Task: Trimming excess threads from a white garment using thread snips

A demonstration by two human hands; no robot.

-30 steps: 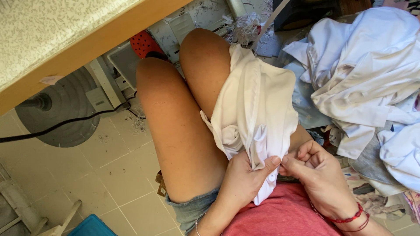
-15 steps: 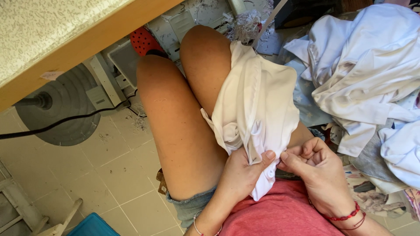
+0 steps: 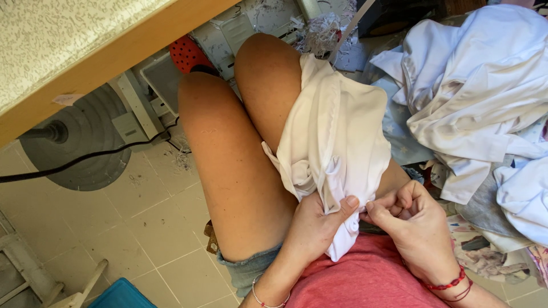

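Person is wearing a coral-pink top (image 3: 371, 279) and frayed denim shorts (image 3: 251, 271), legs bare. Left wrist is carrying a thin beaded bracelet (image 3: 268, 300). Right wrist is wearing a red cord bracelet (image 3: 448, 283) with a second thinner dark red loop beside it. Both hands (image 3: 314, 219) bare, no sleeves or rings showing.

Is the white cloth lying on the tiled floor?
No, the white cloth lies over the person's thigh, pinched by the left hand and right hand.
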